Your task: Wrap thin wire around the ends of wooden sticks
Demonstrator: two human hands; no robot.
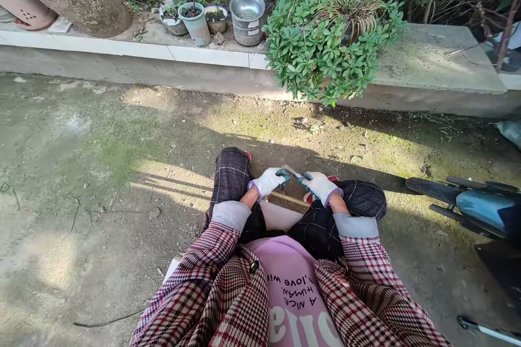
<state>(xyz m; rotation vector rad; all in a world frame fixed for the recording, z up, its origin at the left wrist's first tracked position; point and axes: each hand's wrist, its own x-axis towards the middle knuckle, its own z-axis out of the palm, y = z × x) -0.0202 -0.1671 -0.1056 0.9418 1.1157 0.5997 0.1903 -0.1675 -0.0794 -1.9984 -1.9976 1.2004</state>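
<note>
My left hand (268, 180), in a white glove with teal fingertips and a purple cuff, is closed at one end of a short, narrow grey-brown piece (292, 171). At the piece's other end my right hand (321, 185), gloved alike, has its fingers closed too. A silvery part shows close to the right fingers, but the piece is too small to name. Both hands are over my lap, between my spread knees. Below them a thin yellowish stick (290, 199) lies crosswise, its ends hidden by the gloves and legs.
Ahead runs a low tiled ledge (211, 57) with small plant pots (196, 23), a metal pot (247, 17) and a leafy bush (329, 38) hanging over it. To the right stands a blue wheeled object (484, 209), partly cut off. Twigs lie on the concrete ground (101, 173).
</note>
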